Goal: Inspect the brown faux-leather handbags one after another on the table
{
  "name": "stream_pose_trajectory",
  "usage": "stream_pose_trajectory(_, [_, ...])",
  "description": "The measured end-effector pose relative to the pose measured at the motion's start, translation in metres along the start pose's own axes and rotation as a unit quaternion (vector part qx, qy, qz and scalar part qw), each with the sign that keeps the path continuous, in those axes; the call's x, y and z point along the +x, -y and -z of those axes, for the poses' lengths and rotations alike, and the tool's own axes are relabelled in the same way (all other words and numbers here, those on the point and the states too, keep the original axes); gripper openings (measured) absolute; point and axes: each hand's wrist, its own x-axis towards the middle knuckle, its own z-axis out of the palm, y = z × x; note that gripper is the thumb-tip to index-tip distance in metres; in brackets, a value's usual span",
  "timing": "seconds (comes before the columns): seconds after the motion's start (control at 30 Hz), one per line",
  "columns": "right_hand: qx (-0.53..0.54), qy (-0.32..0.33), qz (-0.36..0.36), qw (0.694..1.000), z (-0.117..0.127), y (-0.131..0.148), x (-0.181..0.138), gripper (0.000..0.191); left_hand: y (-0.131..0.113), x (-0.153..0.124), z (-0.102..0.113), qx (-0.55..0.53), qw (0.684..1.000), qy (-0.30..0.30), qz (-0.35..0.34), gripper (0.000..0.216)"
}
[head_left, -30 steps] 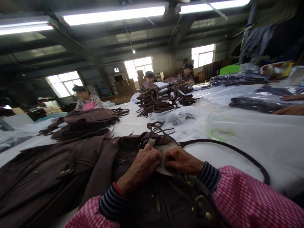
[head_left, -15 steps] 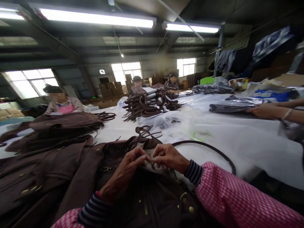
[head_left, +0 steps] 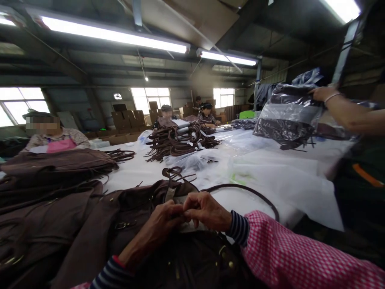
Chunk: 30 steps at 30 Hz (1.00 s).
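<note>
A dark brown bag [head_left: 192, 261] with brass-coloured fittings lies right in front of me, its pale lining [head_left: 180, 197] showing near the top edge. Over that edge my left hand [head_left: 158, 226] is closed in a pinch. My right hand [head_left: 207, 209] meets it there, fingertips pressed together. Whatever is between the fingertips is too small and covered to name. Behind the right hand a long brown strap [head_left: 255, 189] arcs over the table. More brown bags [head_left: 81, 224] with a buckle and brass parts lie to the left of my left hand.
The white table [head_left: 144, 170] carries a pile of brown bags with straps [head_left: 183, 136] and clear plastic sheeting [head_left: 279, 172]. At right, a co-worker's hand [head_left: 325, 94] holds up a plastic-wrapped brown bundle [head_left: 288, 114]. Another person [head_left: 64, 136] is behind a brown stack [head_left: 57, 162] at left.
The view has shifted to the right. My hands stay at the bag's edge, their fingertips now closer together. The co-worker at right has lifted a plastic-wrapped bundle off the table.
</note>
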Motion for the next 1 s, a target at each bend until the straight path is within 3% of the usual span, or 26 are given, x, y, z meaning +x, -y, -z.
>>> stream_pose_trajectory(0.1, [-0.035, 0.001, -0.031, 0.999, 0.033, 0.006, -0.006, 0.017, 0.003, 0.001, -0.004, 0.064, 0.998, 0.001, 0.016, 0.028])
stream_pose_trajectory(0.17, [-0.153, -0.037, -0.054, 0.986, 0.074, 0.011, -0.014, 0.022, 0.002, 0.001, -0.006, 0.104, 0.994, -0.013, 0.013, 0.027])
stream_pose_trajectory(0.23, [-0.341, -0.097, -0.08, 0.932, 0.124, 0.013, -0.023, 0.023, -0.003, -0.001, -0.006, 0.161, 0.986, -0.046, -0.017, 0.021])
stream_pose_trajectory(0.33, [-0.425, -0.139, -0.118, 0.887, 0.195, 0.004, -0.038, 0.014, -0.009, -0.004, -0.007, 0.237, 0.963, -0.089, -0.096, 0.022])
stream_pose_trajectory(0.43, [-0.465, -0.137, -0.156, 0.861, 0.237, -0.016, -0.049, 0.011, -0.004, -0.005, -0.011, 0.236, 0.959, -0.059, -0.144, 0.026])
stream_pose_trajectory(0.53, [-0.467, -0.108, -0.172, 0.86, 0.252, -0.033, -0.051, 0.022, 0.01, -0.005, -0.014, 0.215, 0.969, -0.004, -0.119, 0.027])
stream_pose_trajectory(0.63, [-0.454, -0.096, -0.176, 0.868, 0.254, -0.04, -0.048, 0.029, 0.022, -0.004, -0.015, 0.205, 0.975, 0.015, -0.079, 0.03])
stream_pose_trajectory(0.77, [-0.42, -0.107, -0.178, 0.883, 0.253, -0.041, -0.046, 0.021, 0.018, -0.005, -0.012, 0.195, 0.979, 0.019, -0.06, 0.028])
stream_pose_trajectory(0.9, [-0.371, -0.139, -0.191, 0.898, 0.248, -0.039, -0.047, 0.011, 0.011, -0.005, -0.012, 0.187, 0.979, -0.007, -0.082, 0.028])
stream_pose_trajectory(1.0, [-0.329, -0.187, -0.208, 0.902, 0.243, -0.035, -0.049, 0.012, 0.018, -0.004, -0.014, 0.173, 0.973, -0.036, -0.146, 0.024])
